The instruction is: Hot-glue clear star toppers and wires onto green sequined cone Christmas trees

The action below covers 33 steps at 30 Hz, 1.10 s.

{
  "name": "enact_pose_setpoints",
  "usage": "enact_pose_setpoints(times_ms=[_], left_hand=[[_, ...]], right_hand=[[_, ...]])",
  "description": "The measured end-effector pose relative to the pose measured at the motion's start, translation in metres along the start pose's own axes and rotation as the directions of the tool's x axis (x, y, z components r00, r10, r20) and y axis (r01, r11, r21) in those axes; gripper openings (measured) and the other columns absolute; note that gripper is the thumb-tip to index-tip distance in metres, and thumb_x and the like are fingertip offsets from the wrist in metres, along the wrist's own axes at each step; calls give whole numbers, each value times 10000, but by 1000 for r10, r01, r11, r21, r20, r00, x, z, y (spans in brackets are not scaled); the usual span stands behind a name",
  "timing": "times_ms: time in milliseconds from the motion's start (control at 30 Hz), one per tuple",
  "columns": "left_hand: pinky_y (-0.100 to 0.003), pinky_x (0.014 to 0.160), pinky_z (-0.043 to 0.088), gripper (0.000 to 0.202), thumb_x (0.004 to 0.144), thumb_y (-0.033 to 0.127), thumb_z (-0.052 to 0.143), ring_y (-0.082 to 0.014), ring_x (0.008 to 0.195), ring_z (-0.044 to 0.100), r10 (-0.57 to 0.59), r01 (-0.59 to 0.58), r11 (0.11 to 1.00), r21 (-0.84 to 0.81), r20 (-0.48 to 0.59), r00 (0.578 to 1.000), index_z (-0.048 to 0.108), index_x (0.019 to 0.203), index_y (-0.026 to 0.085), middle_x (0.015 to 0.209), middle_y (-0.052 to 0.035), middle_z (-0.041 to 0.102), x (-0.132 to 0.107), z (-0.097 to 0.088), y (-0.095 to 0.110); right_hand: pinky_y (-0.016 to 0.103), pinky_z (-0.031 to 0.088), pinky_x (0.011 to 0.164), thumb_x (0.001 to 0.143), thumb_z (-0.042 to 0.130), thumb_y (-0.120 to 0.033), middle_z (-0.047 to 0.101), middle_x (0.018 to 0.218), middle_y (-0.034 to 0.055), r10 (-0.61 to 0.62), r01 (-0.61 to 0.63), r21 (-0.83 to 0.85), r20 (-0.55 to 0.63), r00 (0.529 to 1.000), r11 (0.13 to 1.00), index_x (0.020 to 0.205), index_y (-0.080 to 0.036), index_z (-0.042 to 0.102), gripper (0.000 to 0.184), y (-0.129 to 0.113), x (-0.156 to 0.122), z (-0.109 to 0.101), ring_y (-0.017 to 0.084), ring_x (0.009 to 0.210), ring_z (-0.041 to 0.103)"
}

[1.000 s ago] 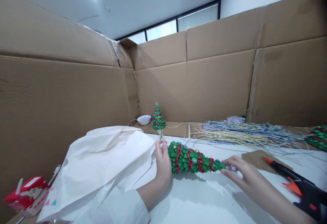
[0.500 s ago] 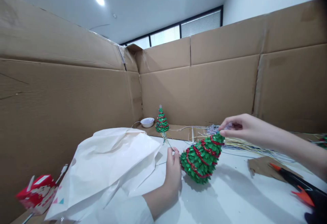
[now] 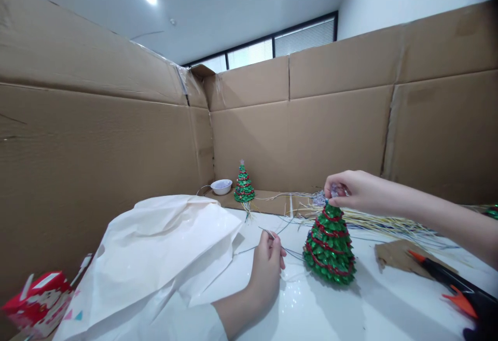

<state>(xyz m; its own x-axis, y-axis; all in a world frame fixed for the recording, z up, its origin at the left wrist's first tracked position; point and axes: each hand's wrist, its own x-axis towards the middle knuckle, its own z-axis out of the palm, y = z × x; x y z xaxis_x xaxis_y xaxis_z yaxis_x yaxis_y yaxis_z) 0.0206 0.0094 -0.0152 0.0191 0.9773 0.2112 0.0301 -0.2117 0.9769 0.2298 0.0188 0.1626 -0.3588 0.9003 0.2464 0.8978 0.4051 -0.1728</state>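
Observation:
My right hand (image 3: 356,188) pinches the clear topper (image 3: 337,190) of a green beaded Christmas tree (image 3: 330,245) wound with red bead strands. The tree is upright, its base at the white table's surface; whether it bears weight there I cannot tell. To its left, my left hand (image 3: 267,266) is closed on a thin wire (image 3: 295,254), whose loose end sticks out above the fingers. The wire runs from the hand toward the tree's base. A second, smaller-looking beaded tree (image 3: 244,185) stands at the back with pale wires spread under it.
A crumpled white paper sheet (image 3: 163,242) covers the left side, beside a red box (image 3: 41,299). At the back are a white bowl (image 3: 221,187) and bundled wires (image 3: 373,219). A cardboard scrap (image 3: 392,258) and a black-orange tool (image 3: 447,279) lie right. Cardboard walls (image 3: 249,139) enclose the table.
The tree has swung from tilted to upright and shifted right, its topper held throughout. My left hand has come away from its base and now holds a wire off to the left.

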Motion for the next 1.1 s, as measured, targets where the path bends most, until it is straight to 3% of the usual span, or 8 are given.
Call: enact_pose_setpoints(times_ms=[333,800,1100], left_hand=[[-216,469,321,172,889,370,401,-89,494,380,114,-116,993,-10,-88,990,400,841,205,587,70,368,6,-6,-5],[-187,452,269,80,840,269,444,-81,467,344,98,-103,994,-37,-113,989,384,839,215,547,88,320,6,-6,2],[-176,440,237,141,795,294,481,-82,443,334,81,-84,996,-9,-160,984,378,859,221,502,103,295,10,-7,0]], right_hand=[[258,401,584,718,557,-245,629,720,16,-20,19,10,85,996,1000,777,-204,621,96,-3,0,0,161,667,578],[269,403,574,705,551,-218,637,736,15,-92,86,67,98,991,994,772,-223,622,98,5,7,13,161,654,580],[244,409,581,719,552,-206,653,777,19,-83,78,42,116,990,996,794,-211,630,108,-4,9,9,154,693,593]])
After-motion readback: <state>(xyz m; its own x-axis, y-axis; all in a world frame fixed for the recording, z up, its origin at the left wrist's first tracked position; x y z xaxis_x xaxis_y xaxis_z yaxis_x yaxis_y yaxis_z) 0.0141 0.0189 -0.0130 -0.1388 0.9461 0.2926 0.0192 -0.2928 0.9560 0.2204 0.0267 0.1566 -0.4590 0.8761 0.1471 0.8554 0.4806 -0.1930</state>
